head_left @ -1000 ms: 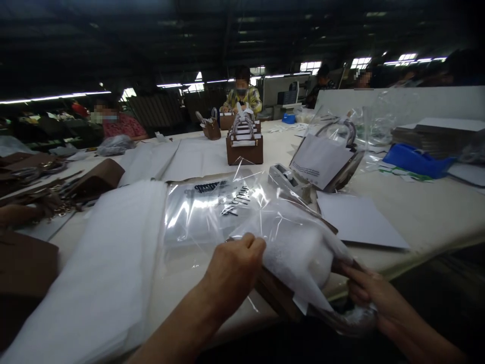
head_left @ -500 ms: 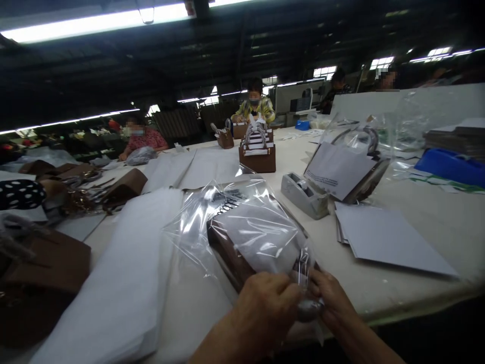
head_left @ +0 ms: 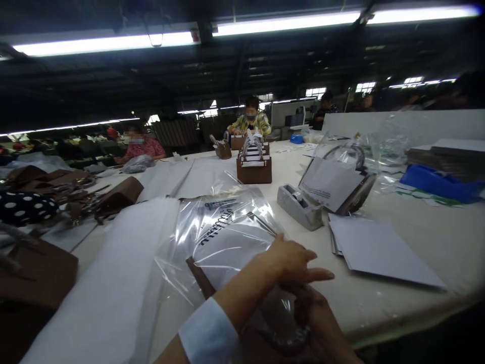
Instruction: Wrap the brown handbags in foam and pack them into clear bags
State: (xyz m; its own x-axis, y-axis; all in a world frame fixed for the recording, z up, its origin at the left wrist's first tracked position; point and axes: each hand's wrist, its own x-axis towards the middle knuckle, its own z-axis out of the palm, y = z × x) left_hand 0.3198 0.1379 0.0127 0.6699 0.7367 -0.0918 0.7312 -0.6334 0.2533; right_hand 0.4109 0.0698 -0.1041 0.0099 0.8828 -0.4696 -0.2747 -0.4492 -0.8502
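Note:
A brown handbag [head_left: 200, 277] wrapped in white paper lies inside a clear plastic bag [head_left: 223, 235] with dark lettering, on the table in front of me. My left hand [head_left: 293, 262], on a white-cuffed arm, rests flat on the near end of the bag with its fingers stretched to the right. Just under it, my right hand [head_left: 320, 316] is curled around the bag's dark handle end, which is covered in plastic. The handle itself is mostly hidden by my hands.
A grey tape dispenser [head_left: 299, 205], loose white sheets [head_left: 379, 247] and another bagged handbag [head_left: 341, 177] lie to the right. White tissue paper [head_left: 113, 283] and brown bags [head_left: 34, 275] lie left. A brown striped bag [head_left: 253, 163] stands ahead. People sit across the table [head_left: 417, 298].
My left hand has opened and laid its fingers flat over the bag's end. The right hand has slid beneath it. The bagged handbag has shifted slightly towards me.

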